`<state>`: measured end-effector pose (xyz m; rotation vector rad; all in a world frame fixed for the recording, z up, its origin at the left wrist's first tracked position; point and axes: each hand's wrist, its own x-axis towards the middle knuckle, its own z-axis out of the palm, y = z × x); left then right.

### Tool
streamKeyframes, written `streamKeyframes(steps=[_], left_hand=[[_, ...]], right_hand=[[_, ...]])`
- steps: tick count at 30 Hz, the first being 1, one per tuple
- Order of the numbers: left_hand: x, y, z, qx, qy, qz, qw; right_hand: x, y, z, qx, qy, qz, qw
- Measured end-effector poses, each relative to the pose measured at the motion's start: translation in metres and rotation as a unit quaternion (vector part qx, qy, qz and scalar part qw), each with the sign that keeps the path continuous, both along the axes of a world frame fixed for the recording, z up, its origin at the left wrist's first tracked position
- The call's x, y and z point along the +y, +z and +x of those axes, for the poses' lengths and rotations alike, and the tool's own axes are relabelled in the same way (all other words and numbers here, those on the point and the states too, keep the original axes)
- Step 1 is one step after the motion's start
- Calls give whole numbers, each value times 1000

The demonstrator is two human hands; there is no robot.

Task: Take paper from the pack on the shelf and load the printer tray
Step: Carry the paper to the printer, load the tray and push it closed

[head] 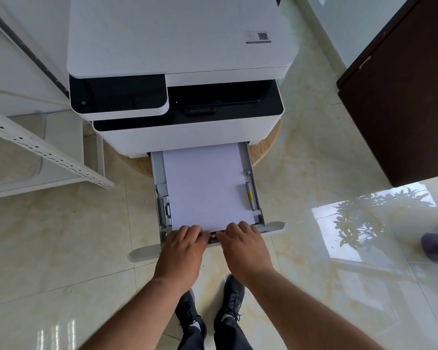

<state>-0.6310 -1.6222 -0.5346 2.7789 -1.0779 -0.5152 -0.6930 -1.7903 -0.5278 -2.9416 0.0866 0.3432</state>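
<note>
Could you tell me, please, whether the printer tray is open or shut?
Open: the tray is pulled out of the printer, with paper lying flat inside.

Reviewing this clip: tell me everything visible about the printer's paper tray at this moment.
The paper tray is a grey plastic drawer pulled well out from the bottom of the white printer, above the tiled floor. A white paper stack lies flat inside it between side guides; the right guide carries a yellow mark. Its wide pale front panel sticks out on both sides. The left hand and right hand rest on its front edge, fingers curled over the paper's near end.
</note>
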Motion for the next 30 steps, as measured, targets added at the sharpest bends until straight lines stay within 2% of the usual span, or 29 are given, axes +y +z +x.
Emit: streamKeyframes(steps=[12, 20, 30], left_hand=[[-2, 0, -3, 3, 12, 2, 1000], [-9, -3, -2, 20, 34, 20, 999], [-9, -4, -1, 24, 56, 23, 998]], right_hand=[[2, 0, -2, 2, 9, -7, 1000], [0, -5, -3, 35, 11, 37, 999], [-3, 0, 2, 33, 23, 38, 998]])
